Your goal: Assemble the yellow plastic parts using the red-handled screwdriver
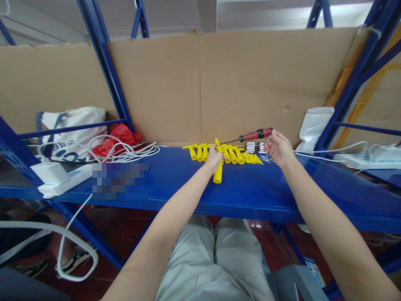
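My left hand (214, 158) is closed around a yellow plastic piece (217, 174) with a tube-shaped handle, held above the blue shelf. My right hand (278, 146) grips the end of a red and black screwdriver (250, 136). Its shaft points left, and the tip reaches the top of the yellow piece; whether it sits on a screw I cannot tell. Behind my left hand lie several similar yellow pieces (193, 154) in a row. Smaller flat yellow parts (252, 158), white-and-black items (254, 147) and tiny loose bits (267, 159), perhaps screws, are near my right hand.
A cardboard sheet (250, 79) stands along the back between blue posts. On the left are a white bag (78, 129), a red plastic bag (117, 140), coiled white cables (131, 152) and a power strip (67, 179). Another strip (363, 161) and a white pouch (315, 127) are right.
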The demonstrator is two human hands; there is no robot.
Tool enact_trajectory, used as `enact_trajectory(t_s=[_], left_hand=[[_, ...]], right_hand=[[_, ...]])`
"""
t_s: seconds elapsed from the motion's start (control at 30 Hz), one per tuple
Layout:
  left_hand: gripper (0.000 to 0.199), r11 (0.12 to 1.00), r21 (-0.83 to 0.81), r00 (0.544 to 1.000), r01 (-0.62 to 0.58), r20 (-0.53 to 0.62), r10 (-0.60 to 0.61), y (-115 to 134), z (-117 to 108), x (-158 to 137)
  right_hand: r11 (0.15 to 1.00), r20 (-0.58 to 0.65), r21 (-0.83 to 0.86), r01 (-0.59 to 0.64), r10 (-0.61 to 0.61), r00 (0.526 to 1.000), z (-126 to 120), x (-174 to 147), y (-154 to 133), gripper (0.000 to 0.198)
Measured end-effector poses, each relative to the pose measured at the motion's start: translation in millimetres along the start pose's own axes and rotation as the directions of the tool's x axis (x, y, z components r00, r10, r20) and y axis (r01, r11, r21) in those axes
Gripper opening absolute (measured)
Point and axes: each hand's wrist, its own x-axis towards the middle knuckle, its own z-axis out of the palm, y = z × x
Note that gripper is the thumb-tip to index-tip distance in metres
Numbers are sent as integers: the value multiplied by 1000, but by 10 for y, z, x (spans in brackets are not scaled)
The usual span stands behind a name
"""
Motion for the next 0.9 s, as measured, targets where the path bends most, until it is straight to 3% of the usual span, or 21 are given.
enact_trajectory(t_s=[0.17, 0.5, 0.9], left_hand=[[62, 1000, 10, 1000, -7, -8, 7, -2, -2, 1], [61, 1000, 3, 1000, -16, -5, 16, -7, -4, 3], [60, 998, 62, 1000, -15, -6, 15, -13, 4, 8]], right_hand=[[1000, 1, 11, -17, 17, 1000, -29, 29, 32, 39], [999, 32, 17, -38, 37, 999, -13, 6, 9, 31], [995, -68, 52, -81, 85, 994, 6, -16, -14, 35]])
